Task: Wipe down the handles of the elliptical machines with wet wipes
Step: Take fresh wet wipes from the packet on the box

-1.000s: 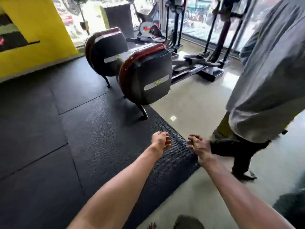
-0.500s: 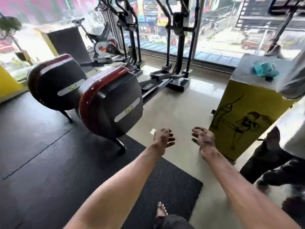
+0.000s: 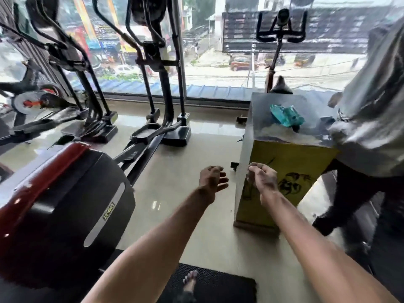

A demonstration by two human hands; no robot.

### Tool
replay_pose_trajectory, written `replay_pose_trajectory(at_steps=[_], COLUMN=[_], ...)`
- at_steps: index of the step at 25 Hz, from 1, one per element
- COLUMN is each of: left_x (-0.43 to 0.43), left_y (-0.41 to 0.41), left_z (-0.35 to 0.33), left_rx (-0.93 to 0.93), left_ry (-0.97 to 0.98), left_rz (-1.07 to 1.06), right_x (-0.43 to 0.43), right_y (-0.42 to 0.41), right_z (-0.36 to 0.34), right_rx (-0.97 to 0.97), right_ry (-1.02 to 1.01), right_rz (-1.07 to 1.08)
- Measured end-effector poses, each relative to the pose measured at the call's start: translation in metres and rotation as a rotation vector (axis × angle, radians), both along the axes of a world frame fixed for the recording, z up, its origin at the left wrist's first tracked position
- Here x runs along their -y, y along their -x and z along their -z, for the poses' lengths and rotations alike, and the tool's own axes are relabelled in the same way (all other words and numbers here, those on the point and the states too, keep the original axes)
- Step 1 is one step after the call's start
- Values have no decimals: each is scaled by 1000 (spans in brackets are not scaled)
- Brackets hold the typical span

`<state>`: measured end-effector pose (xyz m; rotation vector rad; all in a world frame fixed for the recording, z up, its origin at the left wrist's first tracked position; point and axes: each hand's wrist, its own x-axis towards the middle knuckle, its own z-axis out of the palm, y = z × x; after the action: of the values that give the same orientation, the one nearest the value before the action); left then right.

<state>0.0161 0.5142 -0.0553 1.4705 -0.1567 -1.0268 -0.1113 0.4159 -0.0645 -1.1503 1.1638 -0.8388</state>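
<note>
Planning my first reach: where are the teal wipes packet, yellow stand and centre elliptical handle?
teal wipes packet (image 3: 286, 116): head view, wrapper middle.
yellow stand (image 3: 306, 158): head view, front face.
centre elliptical handle (image 3: 125, 37): head view, curved bar.

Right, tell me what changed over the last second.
The view swung up from the mat to the yellow box, now close, with a teal packet on top. Nothing was taken hold of. The left hand and right hand stay empty, fingers loosely curled.

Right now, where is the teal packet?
In the head view, the teal packet lies on top of the yellow box, right of centre, beyond the right hand and beside the person in grey.
</note>
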Motion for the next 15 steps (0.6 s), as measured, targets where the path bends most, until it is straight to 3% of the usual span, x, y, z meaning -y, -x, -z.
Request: replay_pose_trajectory(at_steps=[7,15], left_x=[149,295], left_y=[-55,-70], left_z=[-26,-27], left_rx=[48,112], left_ry=[56,87], left_rz=[240,372], right_x=[106,242], right_y=[-39,-48], right_z=[-15,-23], right_rx=[41,70], right_ry=[32,64], right_rz=[286,352])
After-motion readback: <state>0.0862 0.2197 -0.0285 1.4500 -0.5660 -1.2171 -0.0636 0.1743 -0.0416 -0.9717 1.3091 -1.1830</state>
